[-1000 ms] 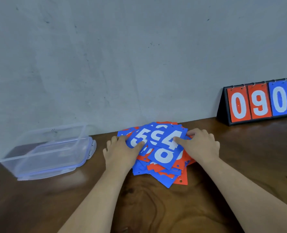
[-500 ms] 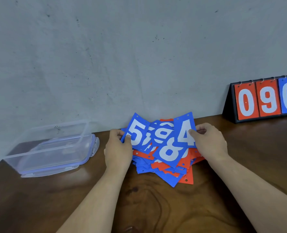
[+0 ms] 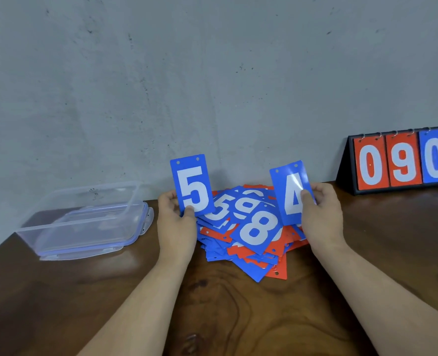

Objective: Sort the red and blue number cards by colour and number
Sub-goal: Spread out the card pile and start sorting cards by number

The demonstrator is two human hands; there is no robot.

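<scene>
A blue 5 card (image 3: 192, 187) is pinched upright in the grip of the left hand (image 3: 177, 227), a blue 4 card (image 3: 291, 191) in that of the right hand (image 3: 320, 217), both above the mixed card pile (image 3: 248, 235). Bare worktop (image 3: 238, 317) is seen in front, a clear tub (image 3: 84, 219) to the left, a scoreboard (image 3: 403, 160) to the right, a grey wall (image 3: 212, 73) behind.
</scene>
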